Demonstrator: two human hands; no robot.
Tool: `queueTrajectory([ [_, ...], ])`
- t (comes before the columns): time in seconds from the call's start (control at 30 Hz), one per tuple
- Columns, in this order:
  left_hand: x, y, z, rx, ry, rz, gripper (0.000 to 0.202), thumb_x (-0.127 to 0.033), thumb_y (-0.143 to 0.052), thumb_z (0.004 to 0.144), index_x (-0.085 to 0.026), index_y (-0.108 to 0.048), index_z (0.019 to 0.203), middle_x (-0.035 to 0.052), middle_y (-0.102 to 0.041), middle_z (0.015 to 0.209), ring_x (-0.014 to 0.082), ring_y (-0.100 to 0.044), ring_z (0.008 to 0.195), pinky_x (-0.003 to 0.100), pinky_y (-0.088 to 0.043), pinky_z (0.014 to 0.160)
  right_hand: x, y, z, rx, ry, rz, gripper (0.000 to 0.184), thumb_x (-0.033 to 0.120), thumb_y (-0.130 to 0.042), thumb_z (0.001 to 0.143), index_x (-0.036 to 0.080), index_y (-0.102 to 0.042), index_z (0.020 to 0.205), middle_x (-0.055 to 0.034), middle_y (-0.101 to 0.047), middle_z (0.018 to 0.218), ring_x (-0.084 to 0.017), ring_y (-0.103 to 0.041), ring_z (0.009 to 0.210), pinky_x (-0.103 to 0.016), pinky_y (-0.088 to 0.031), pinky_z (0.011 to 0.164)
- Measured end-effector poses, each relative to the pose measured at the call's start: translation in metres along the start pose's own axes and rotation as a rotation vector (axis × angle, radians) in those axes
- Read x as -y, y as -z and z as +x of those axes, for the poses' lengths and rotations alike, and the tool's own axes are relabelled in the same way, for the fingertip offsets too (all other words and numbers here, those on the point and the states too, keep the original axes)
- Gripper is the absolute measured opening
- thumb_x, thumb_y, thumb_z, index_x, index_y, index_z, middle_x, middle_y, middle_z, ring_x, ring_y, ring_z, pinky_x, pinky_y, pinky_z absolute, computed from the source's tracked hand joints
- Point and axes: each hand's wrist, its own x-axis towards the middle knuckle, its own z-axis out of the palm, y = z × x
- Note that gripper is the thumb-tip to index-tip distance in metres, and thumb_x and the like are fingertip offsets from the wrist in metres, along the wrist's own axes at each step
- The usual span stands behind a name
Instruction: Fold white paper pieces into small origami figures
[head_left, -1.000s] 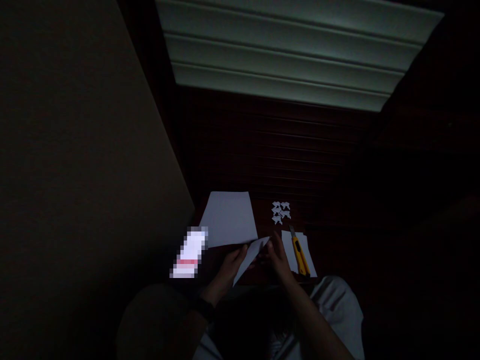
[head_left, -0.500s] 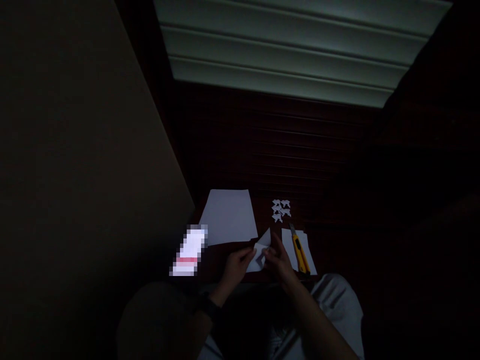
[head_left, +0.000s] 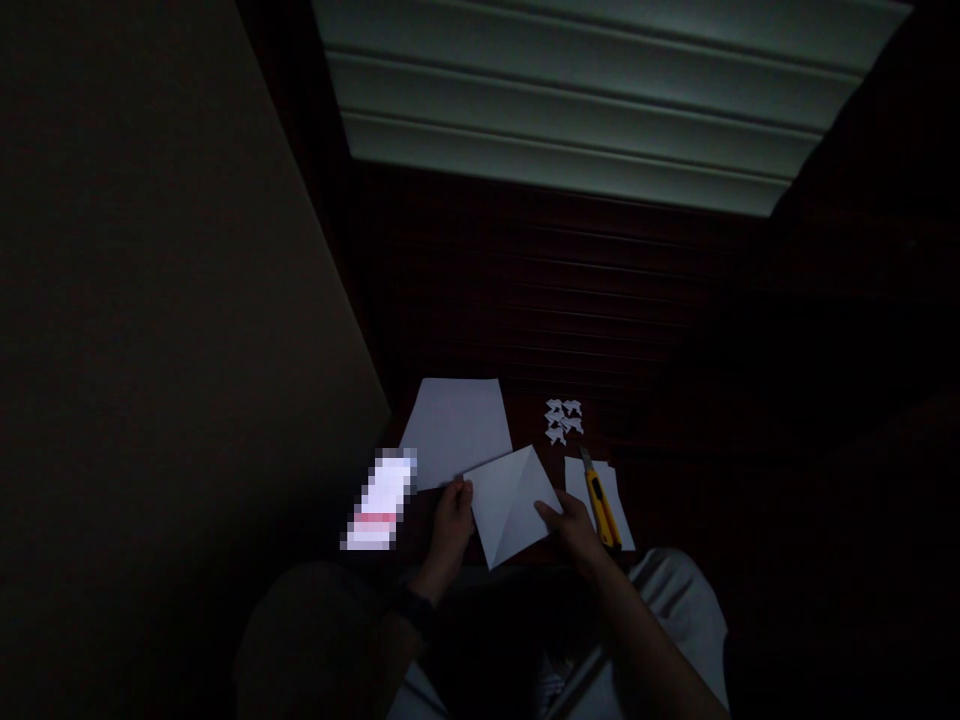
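White creased paper (head_left: 496, 502) between fingers (head_left: 552, 514) — lit screen (head_left: 380, 496) pixelated, unreadable.

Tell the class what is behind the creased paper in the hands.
Beyond the creased paper, the large white sheet and some dark tabletop show. Whatever lies directly behind the paper is covered and cannot be seen.

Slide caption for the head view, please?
Both hands hold a creased sheet, with a yellow knife on white paper to the right.
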Motion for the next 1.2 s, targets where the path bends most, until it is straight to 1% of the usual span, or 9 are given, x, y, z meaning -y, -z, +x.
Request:
queueTrajectory([
  [0.07,0.003,0.004,0.002,-0.025,-0.037,-0.009,0.039,-0.05,-0.057,0.069,-0.016,-0.053,0.087,0.0026,-0.06,0.076,0.0166,-0.059,0.069,0.028,-0.048,0.058,0.001,0.004,0.0,-0.01,-0.029,-0.025,0.037,0.043,-0.063,0.068,0.014,-0.062,0.09,-0.007,-0.066,0.079,-0.021,-0.06,0.069,-0.031,-0.048,0.06],
  [0.2,0.002,0.012,0.003,0.021,-0.055,-0.01,0.041,-0.047,-0.062,0.065,-0.014,-0.054,0.088,0.0065,-0.063,0.082,0.0194,-0.062,0.073,0.032,-0.051,0.059,0.001,0.008,-0.001,-0.013,-0.092,-0.054,0.041,0.047,-0.064,0.066,0.014,-0.062,0.09,-0.0062,-0.065,0.076,-0.019,-0.059,0.062,-0.028,-0.047,0.049],
  [0.3,-0.004,0.018,0.005,0.05,-0.05,0.027,0.043,-0.044,-0.065,0.063,-0.013,-0.057,0.091,0.0085,-0.065,0.084,0.0224,-0.063,0.075,0.035,-0.053,0.061,0.002,0.011,-0.002,0.013,-0.101,-0.083,0.042,0.048,-0.065,0.064,0.014,-0.063,0.089,-0.0055,-0.065,0.072,-0.018,-0.058,0.059,-0.026,-0.046,0.047],
  [0.4,-0.009,0.024,0.006,0.079,-0.004,0.056,0.04,-0.044,-0.067,0.062,-0.011,-0.061,0.085,0.0099,-0.067,0.081,0.0235,-0.064,0.072,0.037,-0.054,0.062,0.003,0.014,-0.003,0.028,-0.103,-0.081,0.041,0.047,-0.064,0.065,0.015,-0.063,0.09,-0.0054,-0.064,0.072,-0.019,-0.059,0.061,-0.027,-0.048,0.048],
  [0.6,-0.01,0.028,0.003,0.118,0.016,0.006,0.043,-0.045,-0.065,0.065,-0.01,-0.063,0.089,0.0118,-0.068,0.083,0.0237,-0.065,0.071,0.04,-0.054,0.066,0.005,0.022,-0.005,0.006,-0.061,0.066,0.058,0.042,-0.065,0.065,0.024,-0.048,0.118,-0.003,-0.063,0.08,-0.018,-0.06,0.067,-0.028,-0.049,0.05],
  [0.67,-0.011,0.027,0.002,0.131,0.028,-0.007,0.044,-0.046,-0.065,0.065,-0.01,-0.062,0.091,0.0128,-0.068,0.086,0.0246,-0.065,0.073,0.041,-0.054,0.067,0.004,0.024,-0.005,0.024,-0.07,0.104,0.058,0.04,-0.064,0.068,0.025,-0.046,0.121,-0.002,-0.062,0.077,-0.017,-0.06,0.065,-0.029,-0.05,0.052],
  [0.77,-0.014,0.028,0.0,0.168,0.03,-0.032,0.047,-0.046,-0.064,0.067,-0.011,-0.062,0.097,0.0138,-0.066,0.094,0.0256,-0.065,0.079,0.042,-0.052,0.072,0.002,0.026,-0.005,0.053,-0.104,0.119,0.047,0.041,-0.063,0.069,0.021,-0.057,0.111,-0.0028,-0.061,0.076,-0.016,-0.059,0.065,-0.031,-0.051,0.056],
  [0.9,-0.015,0.031,0.0,0.18,0.023,-0.039,0.047,-0.045,-0.064,0.067,-0.011,-0.062,0.098,0.0142,-0.066,0.096,0.0264,-0.064,0.082,0.042,-0.051,0.074,-0.002,0.03,-0.003,0.088,-0.148,0.155,0.038,0.04,-0.067,0.065,0.016,-0.066,0.094,-0.0065,-0.063,0.086,-0.021,-0.06,0.078,-0.036,-0.051,0.068],
  [1.2,-0.011,0.033,0.003,0.176,-0.017,-0.05,0.045,-0.04,-0.063,0.069,-0.014,-0.058,0.106,0.013,-0.064,0.101,0.025,-0.064,0.082,0.042,-0.051,0.073,-0.007,0.033,-0.001,0.094,-0.18,0.168,0.034,0.036,-0.066,0.065,0.014,-0.066,0.092,-0.0089,-0.065,0.089,-0.023,-0.06,0.082,-0.041,-0.049,0.075],
])
